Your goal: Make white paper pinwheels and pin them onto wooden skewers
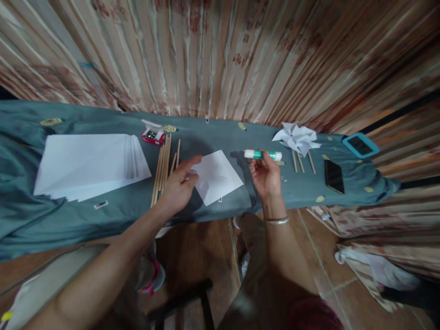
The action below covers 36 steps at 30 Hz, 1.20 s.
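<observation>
A white and green glue stick [253, 154] lies across the fingers of my right hand [267, 176], which is closed around it above the cloth. To its left a square of white paper [220, 176], with crease lines meeting near its middle, rests flat on the table. At the paper's left corner is my left hand [180, 185], thumb and forefinger apart and nothing seen between them. Several wooden sticks [162, 167] lie just beyond that hand, partly hidden by it.
A stack of white paper [89, 162] spreads on the left. Behind the sticks stands an open red box [153, 136] of small metal pieces. White paper pinwheels [297, 137] on sticks, a dark phone [334, 176] and a blue-framed device [360, 145] lie at right on the green tablecloth [213, 130].
</observation>
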Available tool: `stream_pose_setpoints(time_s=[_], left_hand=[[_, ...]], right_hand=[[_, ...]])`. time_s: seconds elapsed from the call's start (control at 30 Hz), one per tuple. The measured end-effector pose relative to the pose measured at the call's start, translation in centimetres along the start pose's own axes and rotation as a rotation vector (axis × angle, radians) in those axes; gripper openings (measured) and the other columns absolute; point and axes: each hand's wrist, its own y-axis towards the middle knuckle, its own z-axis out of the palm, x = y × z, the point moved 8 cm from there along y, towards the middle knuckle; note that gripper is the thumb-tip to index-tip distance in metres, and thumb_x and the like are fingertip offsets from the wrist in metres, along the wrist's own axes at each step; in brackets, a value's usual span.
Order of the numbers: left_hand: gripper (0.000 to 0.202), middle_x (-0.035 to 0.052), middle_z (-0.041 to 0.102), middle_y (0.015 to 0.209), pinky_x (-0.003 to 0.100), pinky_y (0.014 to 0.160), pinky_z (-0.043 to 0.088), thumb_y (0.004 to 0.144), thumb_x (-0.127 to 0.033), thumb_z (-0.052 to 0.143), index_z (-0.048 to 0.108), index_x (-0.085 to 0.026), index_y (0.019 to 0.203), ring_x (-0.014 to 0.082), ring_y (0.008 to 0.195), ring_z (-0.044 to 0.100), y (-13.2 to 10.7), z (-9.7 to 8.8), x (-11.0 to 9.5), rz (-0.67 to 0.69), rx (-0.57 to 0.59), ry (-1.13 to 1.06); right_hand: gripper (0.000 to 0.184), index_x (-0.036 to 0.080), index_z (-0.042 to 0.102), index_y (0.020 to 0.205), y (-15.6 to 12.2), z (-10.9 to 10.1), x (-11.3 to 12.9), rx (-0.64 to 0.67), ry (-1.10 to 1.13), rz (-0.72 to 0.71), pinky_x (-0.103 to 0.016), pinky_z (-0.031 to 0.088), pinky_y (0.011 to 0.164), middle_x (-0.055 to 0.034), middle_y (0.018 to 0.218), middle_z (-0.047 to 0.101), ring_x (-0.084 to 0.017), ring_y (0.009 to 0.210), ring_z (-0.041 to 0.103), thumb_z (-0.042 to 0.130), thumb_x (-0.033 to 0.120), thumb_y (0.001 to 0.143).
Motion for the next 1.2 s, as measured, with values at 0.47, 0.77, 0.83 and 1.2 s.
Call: stream_pose_setpoints(time_s=[0.47, 0.77, 0.83, 1.2], left_hand=[[0.046, 0.0032, 0.07, 0.097, 0.036, 0.082, 0.054, 0.061, -0.024, 0.077, 0.058, -0.019, 0.102, 0.0215, 0.091, 0.069, -0.5, -1.5, 1.0, -0.207, -0.107, -0.555], [0.04, 0.0038, 0.072, 0.094, 0.038, 0.089, 0.053, 0.056, -0.025, 0.076, 0.06, -0.018, 0.092, 0.0211, 0.092, 0.068, -0.8, -2.9, 1.6, -0.187, -0.146, -0.569], [0.036, 0.0027, 0.072, 0.092, 0.037, 0.087, 0.053, 0.057, -0.026, 0.075, 0.06, -0.018, 0.089, 0.0208, 0.09, 0.068, -0.9, -3.3, 1.6, -0.178, -0.146, -0.555], [0.033, 0.0054, 0.072, 0.094, 0.033, 0.077, 0.054, 0.061, -0.027, 0.075, 0.071, -0.017, 0.093, 0.0198, 0.084, 0.067, -1.5, -5.3, 1.7, -0.102, -0.183, -0.412]], right_hand=[[0.019, 0.018, 0.072, 0.079, -5.6, 9.3, -3.6, 0.331, 0.217, 0.408, -0.019, 0.061, 0.064, -0.0008, 0.072, 0.076, -0.012, 0.063, 0.07, 0.084, 0.022, 0.065], [0.033, 0.021, 0.072, 0.086, -7.3, 11.5, -4.2, 0.507, 0.121, 0.401, -0.022, 0.062, 0.079, 0.0011, 0.085, 0.077, -0.013, 0.076, 0.074, 0.089, 0.022, 0.058], [0.034, 0.021, 0.071, 0.086, -7.4, 11.6, -4.4, 0.518, 0.08, 0.404, -0.024, 0.062, 0.082, 0.0012, 0.087, 0.077, -0.014, 0.079, 0.074, 0.089, 0.021, 0.057], [0.035, 0.022, 0.071, 0.086, -7.3, 11.8, -5.6, 0.554, -0.056, 0.423, -0.03, 0.063, 0.082, 0.0008, 0.089, 0.076, -0.016, 0.082, 0.073, 0.09, 0.025, 0.057]])
